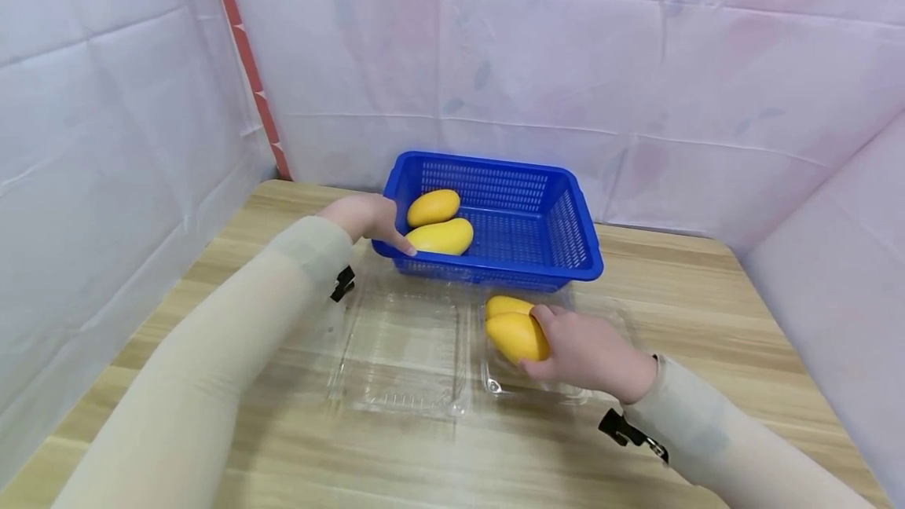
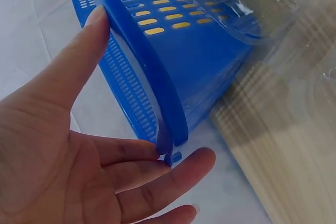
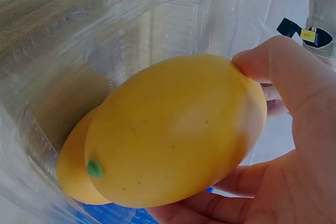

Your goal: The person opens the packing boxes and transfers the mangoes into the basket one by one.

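Note:
My right hand (image 1: 590,348) holds a yellow mango (image 3: 178,129) between thumb and fingers, and the green stem spot on its end shows in the right wrist view. This mango is over a clear plastic clamshell container (image 1: 495,385), right beside another mango (image 1: 505,305). At the front left corner of the blue basket (image 1: 495,264) is my left hand (image 1: 364,218). In the left wrist view, its thumb rests on the basket's rim and its other fingers are spread loosely around the corner. Two mangoes (image 1: 433,208) lie together in the basket's left part.
Another clear plastic container (image 1: 410,407) sits in front of the basket, left of the one with the mango. Everything stands on a wood-grain table (image 1: 396,462). Pale patterned cloth walls (image 1: 537,61) enclose the table at the back and sides.

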